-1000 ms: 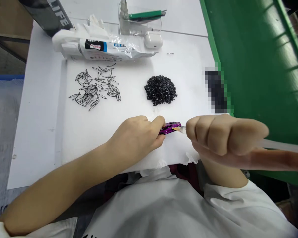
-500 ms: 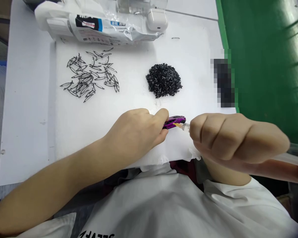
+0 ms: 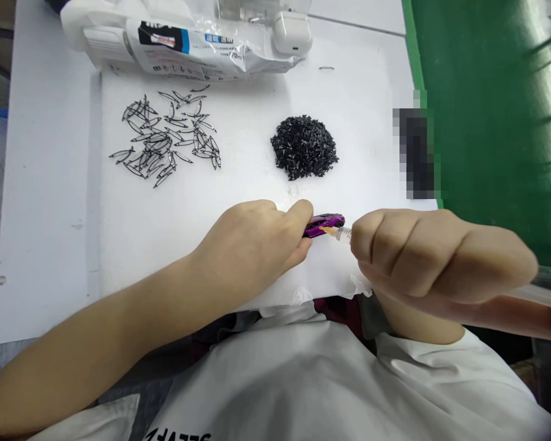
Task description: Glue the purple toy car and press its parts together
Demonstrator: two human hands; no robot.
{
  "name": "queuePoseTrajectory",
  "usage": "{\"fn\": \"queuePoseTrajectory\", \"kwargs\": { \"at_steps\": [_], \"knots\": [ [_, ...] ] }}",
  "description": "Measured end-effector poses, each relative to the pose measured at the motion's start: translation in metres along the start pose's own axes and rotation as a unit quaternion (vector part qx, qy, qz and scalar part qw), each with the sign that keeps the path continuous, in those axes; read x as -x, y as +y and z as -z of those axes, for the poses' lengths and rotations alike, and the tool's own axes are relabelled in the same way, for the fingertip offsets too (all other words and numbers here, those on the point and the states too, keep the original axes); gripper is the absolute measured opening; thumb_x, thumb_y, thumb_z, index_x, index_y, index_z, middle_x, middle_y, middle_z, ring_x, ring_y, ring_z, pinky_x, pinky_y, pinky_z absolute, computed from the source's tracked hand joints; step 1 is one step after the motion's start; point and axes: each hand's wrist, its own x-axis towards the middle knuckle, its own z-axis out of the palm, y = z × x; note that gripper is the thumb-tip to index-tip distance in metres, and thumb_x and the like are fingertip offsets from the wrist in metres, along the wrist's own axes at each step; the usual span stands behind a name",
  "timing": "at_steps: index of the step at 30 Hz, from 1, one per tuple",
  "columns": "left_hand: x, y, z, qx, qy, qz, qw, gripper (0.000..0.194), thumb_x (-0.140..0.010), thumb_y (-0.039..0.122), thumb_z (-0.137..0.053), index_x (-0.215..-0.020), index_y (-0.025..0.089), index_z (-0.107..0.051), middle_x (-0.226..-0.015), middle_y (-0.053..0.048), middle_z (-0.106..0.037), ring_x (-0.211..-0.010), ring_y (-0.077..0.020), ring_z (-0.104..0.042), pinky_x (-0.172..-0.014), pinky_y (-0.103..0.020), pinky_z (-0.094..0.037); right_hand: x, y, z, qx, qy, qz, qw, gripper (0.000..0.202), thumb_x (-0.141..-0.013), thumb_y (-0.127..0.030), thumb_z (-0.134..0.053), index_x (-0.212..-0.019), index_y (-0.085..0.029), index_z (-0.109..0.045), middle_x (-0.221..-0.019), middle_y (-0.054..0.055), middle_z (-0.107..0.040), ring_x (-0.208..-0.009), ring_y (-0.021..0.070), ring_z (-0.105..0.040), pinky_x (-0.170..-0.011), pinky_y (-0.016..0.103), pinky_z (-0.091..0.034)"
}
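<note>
My left hand (image 3: 252, 245) pinches a small shiny purple piece (image 3: 327, 222) near the front edge of the white board (image 3: 133, 220). My right hand (image 3: 431, 257) is closed in a fist around a clear syringe (image 3: 342, 233). Its orange tip touches the purple piece. The syringe's clear barrel sticks out to the right past my fist. A heap of small black parts (image 3: 304, 147) lies just beyond my hands. A scatter of thin black leaf-shaped wire pieces (image 3: 165, 141) lies farther left.
A tube in clear packaging (image 3: 188, 46) and a white earbud case (image 3: 292, 33) lie at the back of the board. A green surface (image 3: 487, 104) runs along the right side. A small metal ring (image 3: 326, 68) lies near the back right.
The view has shifted so the board's things sit higher in frame. My hands hold the same grip on the purple piece and syringe, almost still over the last half second.
</note>
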Motion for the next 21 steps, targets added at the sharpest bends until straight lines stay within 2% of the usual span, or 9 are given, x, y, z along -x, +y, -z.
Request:
{"fn": "queuePoseTrajectory", "kwargs": {
  "at_steps": [5, 15, 21],
  "knots": [
    [-0.0005, 0.0003, 0.0002, -0.003, -0.004, 0.002, 1.0, 0.022, -0.087, 0.034, -0.051, -0.095, 0.015, -0.06, -0.059, 0.0, -0.06, -0.056, -0.0144, -0.059, -0.047, -0.022, -0.031, -0.0001, -0.0016, 0.0004, 0.002, 0.004, -0.005, 1.0, 0.045, -0.095, -0.034, -0.021, -0.053, -0.019, -0.021, -0.048, -0.003, -0.028, -0.04, 0.0082, -0.028, -0.045, 0.027, -0.03],
    [-0.0004, -0.0001, 0.0011, -0.007, -0.003, 0.008, 1.0, 0.021, -0.088, 0.033, -0.051, -0.096, 0.016, -0.059, -0.059, 0.001, -0.06, -0.057, -0.0143, -0.059, -0.048, -0.022, -0.031, 0.0049, -0.0059, 0.0053, 0.029, 0.009, -0.019, 0.999, 0.046, -0.093, -0.039, -0.026, -0.051, -0.019, -0.024, -0.047, -0.004, -0.029, -0.041, 0.0081, -0.026, -0.046, 0.027, -0.03],
    [0.0, 0.0001, 0.0014, -0.009, 0.001, 0.003, 1.0, 0.019, -0.088, 0.033, -0.051, -0.095, 0.016, -0.059, -0.06, 0.0, -0.06, -0.058, -0.0152, -0.061, -0.048, -0.022, -0.033, 0.0031, -0.0031, 0.0046, 0.039, 0.009, -0.001, 0.999, 0.047, -0.093, -0.041, -0.027, -0.051, -0.019, -0.025, -0.046, -0.004, -0.029, -0.039, 0.0079, -0.025, -0.044, 0.027, -0.03]
  ]
}}
